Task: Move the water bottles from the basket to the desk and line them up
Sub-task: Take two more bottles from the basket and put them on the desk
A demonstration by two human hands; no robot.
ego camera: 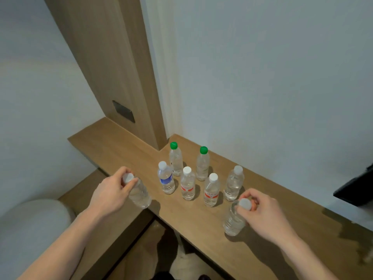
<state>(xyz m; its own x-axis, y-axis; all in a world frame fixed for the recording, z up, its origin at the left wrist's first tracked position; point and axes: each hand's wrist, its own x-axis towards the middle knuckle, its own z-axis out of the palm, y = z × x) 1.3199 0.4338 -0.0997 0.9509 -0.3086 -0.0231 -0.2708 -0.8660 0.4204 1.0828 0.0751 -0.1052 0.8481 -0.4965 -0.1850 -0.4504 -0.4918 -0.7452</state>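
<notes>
Several clear water bottles stand on the wooden desk (197,225). Two green-capped bottles (176,160) (202,164) are at the back. In front of them stand a blue-labelled bottle (166,178), two red-labelled bottles (188,184) (211,190) and a plain one (234,183). My left hand (113,190) grips the cap of a tilted plain bottle (140,196) at the desk's left edge. My right hand (260,211) holds the cap of another plain bottle (233,221) standing on the desk near the front. No basket is in view.
A wooden wall panel with a grey plate (123,111) rises behind the desk's left part. A dark object (355,188) juts in at the right edge. A pale rounded object (30,225) sits low on the left. The floor shows below the desk's front edge.
</notes>
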